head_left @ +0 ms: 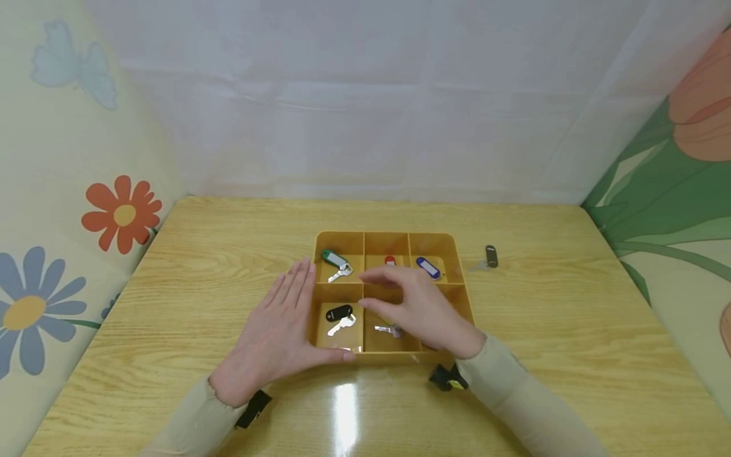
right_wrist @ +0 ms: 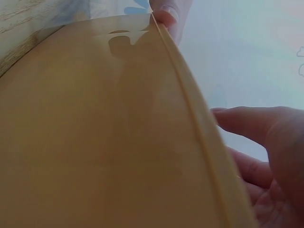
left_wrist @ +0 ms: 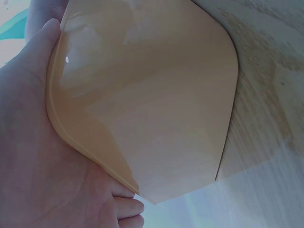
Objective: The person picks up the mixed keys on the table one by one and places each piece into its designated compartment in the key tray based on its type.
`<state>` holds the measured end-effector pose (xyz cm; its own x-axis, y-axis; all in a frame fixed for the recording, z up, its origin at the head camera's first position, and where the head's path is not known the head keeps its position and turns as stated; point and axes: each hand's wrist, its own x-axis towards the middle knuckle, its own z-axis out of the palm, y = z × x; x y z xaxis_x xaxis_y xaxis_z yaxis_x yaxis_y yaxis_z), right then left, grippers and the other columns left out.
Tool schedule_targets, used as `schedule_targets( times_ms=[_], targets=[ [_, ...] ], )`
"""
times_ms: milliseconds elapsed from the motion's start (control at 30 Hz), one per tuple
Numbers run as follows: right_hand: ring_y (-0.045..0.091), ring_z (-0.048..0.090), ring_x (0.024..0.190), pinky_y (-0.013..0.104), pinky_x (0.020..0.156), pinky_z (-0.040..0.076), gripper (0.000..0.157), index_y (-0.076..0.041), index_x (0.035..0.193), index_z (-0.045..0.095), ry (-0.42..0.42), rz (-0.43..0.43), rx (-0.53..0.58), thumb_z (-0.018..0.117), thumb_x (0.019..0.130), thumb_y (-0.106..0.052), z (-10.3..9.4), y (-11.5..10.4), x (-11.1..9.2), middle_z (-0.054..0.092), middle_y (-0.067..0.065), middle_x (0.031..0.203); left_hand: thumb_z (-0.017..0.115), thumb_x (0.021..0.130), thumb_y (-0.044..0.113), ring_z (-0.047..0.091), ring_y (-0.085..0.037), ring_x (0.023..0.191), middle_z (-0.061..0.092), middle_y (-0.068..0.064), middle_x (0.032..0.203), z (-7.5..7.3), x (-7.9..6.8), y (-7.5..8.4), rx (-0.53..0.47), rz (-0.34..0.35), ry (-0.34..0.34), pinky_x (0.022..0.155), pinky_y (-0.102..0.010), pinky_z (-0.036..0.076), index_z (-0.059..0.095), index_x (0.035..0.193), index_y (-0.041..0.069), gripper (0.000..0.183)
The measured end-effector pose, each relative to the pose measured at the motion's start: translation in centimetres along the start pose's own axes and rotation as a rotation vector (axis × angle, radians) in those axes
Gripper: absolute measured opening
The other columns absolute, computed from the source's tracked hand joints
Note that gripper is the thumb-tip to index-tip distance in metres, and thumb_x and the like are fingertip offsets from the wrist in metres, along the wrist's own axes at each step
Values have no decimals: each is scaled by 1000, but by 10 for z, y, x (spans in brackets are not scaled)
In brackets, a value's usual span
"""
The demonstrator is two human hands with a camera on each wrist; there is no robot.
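Observation:
A yellow divided box (head_left: 394,358) stands in front of me. My left hand (head_left: 278,327) lies against its left front corner, straight fingers along the side wall and thumb on the front rim. Over the middle of the box hovers my right hand (head_left: 419,304), thumb and fingers apart with nothing between them. Below it a silver key (head_left: 389,330) lies in the front middle compartment, its tag mostly hidden. The front left compartment has a key with a black tag (head_left: 339,313). Along the back row are a green tag (head_left: 335,259) with a key, a red tag (head_left: 390,261) and a blue tag (head_left: 428,268).
On the table (head_left: 240,241), right of the box, lies another key with a dark tag (head_left: 492,256). A white cloth (head_left: 365,127) hangs behind the table, and flower-printed panels stand at both sides. Both wrist views mostly show the box's outer wall (left_wrist: 156,118).

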<state>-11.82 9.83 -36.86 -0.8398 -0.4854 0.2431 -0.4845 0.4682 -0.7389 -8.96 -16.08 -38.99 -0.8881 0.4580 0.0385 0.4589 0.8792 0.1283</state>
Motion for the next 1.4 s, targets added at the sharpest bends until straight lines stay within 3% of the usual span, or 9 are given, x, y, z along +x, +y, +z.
schedule_targets(
  times_ms=[533,733,933,1067,1400],
  targets=[
    [20,66,114,33,98,53,39,-10,128,70,-9,38,-2,79,93,-26,-9,4,-2,70,-1,126,36,66,103,-7,-28,153,-7,-17,167,-1,1,0,5,-5,-7,124,-45,8,-7,160,1,146],
    [14,66,111,31,96,54,38,-13,126,70,15,35,-33,80,91,-24,-15,7,-3,71,0,124,36,66,103,-7,-28,153,-8,-17,167,-2,2,0,10,2,-3,124,-44,8,-8,160,1,146],
    [16,67,111,38,95,56,39,-11,126,70,44,22,1,81,90,-22,-21,11,-4,70,-2,123,35,66,103,-7,-28,153,-7,-17,167,-3,2,1,14,0,-10,124,-44,8,-6,160,0,146],
    [15,68,108,36,93,57,36,-10,123,72,75,11,3,81,90,-20,-26,14,-3,72,-2,119,35,66,103,-7,-28,153,-7,-17,167,-3,2,1,16,3,-5,124,-44,8,-4,160,-1,146],
    [17,67,109,44,93,57,33,-12,122,72,84,56,-23,79,93,-25,-31,14,-5,71,1,123,36,66,103,-6,-29,153,-6,-18,167,-2,2,0,12,2,-6,124,-44,7,-2,160,-1,146]
  ],
)
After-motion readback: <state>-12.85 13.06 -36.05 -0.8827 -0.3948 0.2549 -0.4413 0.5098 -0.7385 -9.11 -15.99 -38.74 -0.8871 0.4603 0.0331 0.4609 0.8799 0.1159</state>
